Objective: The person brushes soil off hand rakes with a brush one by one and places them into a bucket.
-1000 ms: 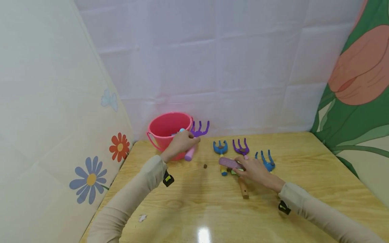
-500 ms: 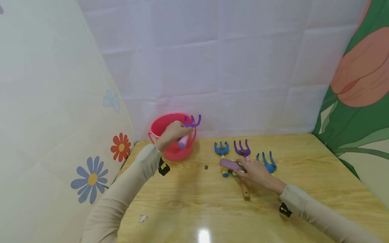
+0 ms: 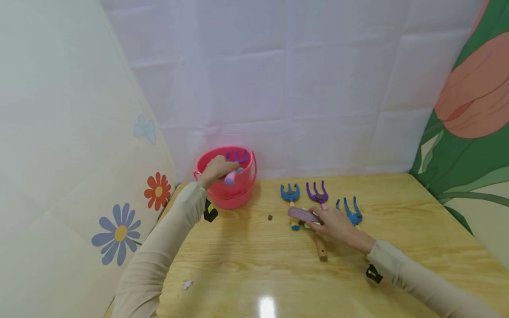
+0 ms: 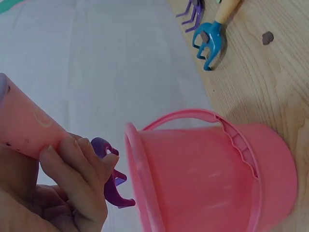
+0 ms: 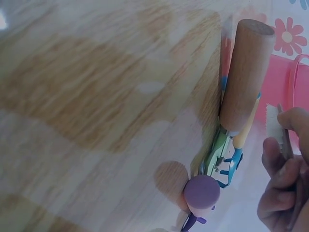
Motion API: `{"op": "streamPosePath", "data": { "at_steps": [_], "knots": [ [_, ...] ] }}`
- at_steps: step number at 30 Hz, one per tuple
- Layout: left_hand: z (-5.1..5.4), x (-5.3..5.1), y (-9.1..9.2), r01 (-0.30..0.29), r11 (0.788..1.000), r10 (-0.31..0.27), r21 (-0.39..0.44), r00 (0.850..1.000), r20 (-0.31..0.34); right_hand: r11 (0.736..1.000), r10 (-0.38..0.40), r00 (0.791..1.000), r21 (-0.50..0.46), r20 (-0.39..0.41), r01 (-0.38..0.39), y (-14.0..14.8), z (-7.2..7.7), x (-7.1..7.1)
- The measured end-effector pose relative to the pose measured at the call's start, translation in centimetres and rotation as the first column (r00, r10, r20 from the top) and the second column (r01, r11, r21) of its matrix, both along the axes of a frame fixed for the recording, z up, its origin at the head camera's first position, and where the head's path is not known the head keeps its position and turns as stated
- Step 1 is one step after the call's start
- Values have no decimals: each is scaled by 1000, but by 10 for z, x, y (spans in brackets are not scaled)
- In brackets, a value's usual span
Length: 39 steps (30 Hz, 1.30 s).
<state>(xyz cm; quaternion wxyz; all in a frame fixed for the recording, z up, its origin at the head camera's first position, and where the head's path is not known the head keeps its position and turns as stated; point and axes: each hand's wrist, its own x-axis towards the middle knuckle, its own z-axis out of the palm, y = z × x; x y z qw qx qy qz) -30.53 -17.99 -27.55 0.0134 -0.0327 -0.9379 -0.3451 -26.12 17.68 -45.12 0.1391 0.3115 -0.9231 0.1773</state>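
Observation:
My left hand [image 3: 216, 170] grips the pink handle [image 3: 230, 178] of a small garden fork with purple tines [image 3: 239, 156]. It is over the mouth of a pink bucket [image 3: 231, 202], tines toward the back. In the left wrist view, fingers curl round the handle beside the bucket's rim. A bit of turquoise shows inside the bucket. My right hand [image 3: 337, 226] holds a mauve brush [image 3: 303, 214]; the right wrist view shows its white bristles [image 5: 274, 124]. Below it lies a tool with a wooden handle [image 3: 320, 248], its green head partly hidden.
A blue fork [image 3: 290, 194] with a yellow handle, another purple fork [image 3: 317, 194] and a second blue fork [image 3: 352, 217] lie on the wooden table [image 3: 238, 274]. Dark clumps sit on their heads. A dark crumb [image 3: 270, 217] lies nearer the bucket. A white cloth stands behind.
My left hand has carried the purple fork leftward from beside the bucket's right rim to over its mouth, the tines now within the opening. The right hand with the brush has stayed put.

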Motion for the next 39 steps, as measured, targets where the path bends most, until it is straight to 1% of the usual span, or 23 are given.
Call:
{"op": "streamPosePath", "data": {
  "at_steps": [3,7,13,16,20,26,29,30,31,32,36,38,39],
  "knots": [
    [-4,-7,-5,-23,999,22,31,999,33,1000,1,1000,-6,11,-1,1,2,2],
    [-9,-16,-11,-58,997,55,59,997,61,1000,-1,1000,2,18,1,3,4,3],
    [-13,-22,-17,-95,987,78,128,988,134,1000,-9,1000,11,11,9,4,3,4],
    [-15,-26,-19,-122,982,100,142,983,153,1000,-13,1000,16,-2,13,3,3,4],
    [-17,-31,-21,-150,970,113,189,975,194,1000,-9,1000,14,-3,9,2,4,4],
    [-20,-40,-27,-187,934,104,303,958,268,1000,19,1000,3,5,-19,1,3,5],
    [-21,-42,-30,-198,922,104,332,954,280,1000,18,1000,0,5,-18,0,2,6],
    [-21,-43,-31,-195,918,95,344,953,286,1000,14,1000,1,3,-14,0,2,6],
    [-21,-43,-32,-201,911,96,359,952,289,1000,11,1000,1,0,-11,0,2,6],
    [-22,-43,-33,-208,909,103,361,952,289,1000,8,1000,4,-4,-8,0,2,6],
    [-28,-47,-37,-241,906,147,349,950,276,1000,6,1000,6,-15,-6,1,2,7],
    [-33,-49,-38,-254,910,174,329,951,255,1000,9,1000,6,-10,-8,1,2,7],
    [-35,-50,-39,-252,909,175,332,954,244,1000,9,1000,7,-8,-9,1,2,8]
  ]
}}
